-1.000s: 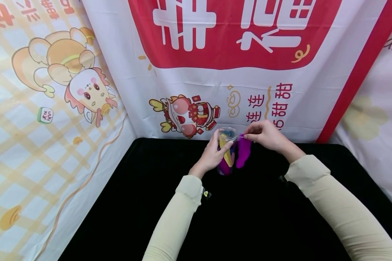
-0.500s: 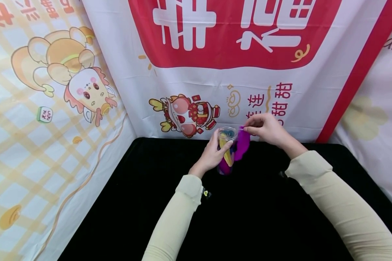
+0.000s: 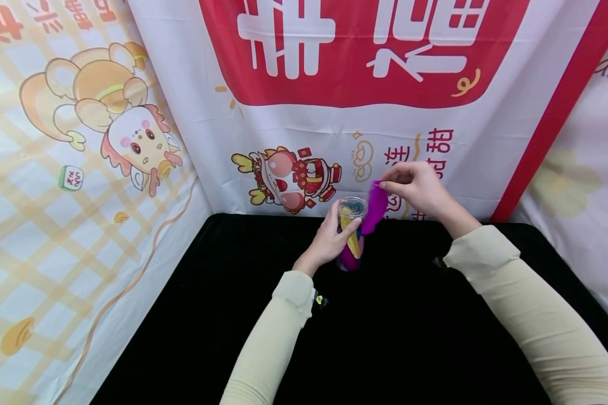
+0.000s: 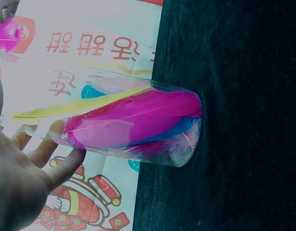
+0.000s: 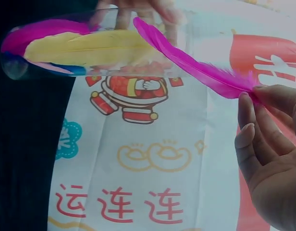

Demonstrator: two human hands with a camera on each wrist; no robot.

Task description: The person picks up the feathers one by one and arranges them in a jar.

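My left hand (image 3: 329, 234) grips a clear glass (image 3: 352, 206) near its rim, thumb on the front side. Inside the glass stand several feathers: a yellow feather (image 5: 85, 48), a magenta feather (image 4: 153, 118) and some blue, pink and white ones. To the right of the glass, my right hand (image 3: 419, 185) pinches a purple-magenta feather (image 3: 375, 207) by one end between thumb and fingertips. That feather hangs down beside the rim, its lower tip close to the glass's side. In the right wrist view the feather (image 5: 201, 72) slants past the mouth; whether it touches the glass I cannot tell.
The glass stands on a black cloth-covered table (image 3: 365, 337), close to its back edge. Behind rises a printed white and red cloth backdrop (image 3: 192, 112). A yellow checked cloth (image 3: 45, 236) hangs at the left.
My right hand has risen and lifted the purple-magenta feather from beside the glass's lower part to rim height. The left hand and the glass have stayed in place.
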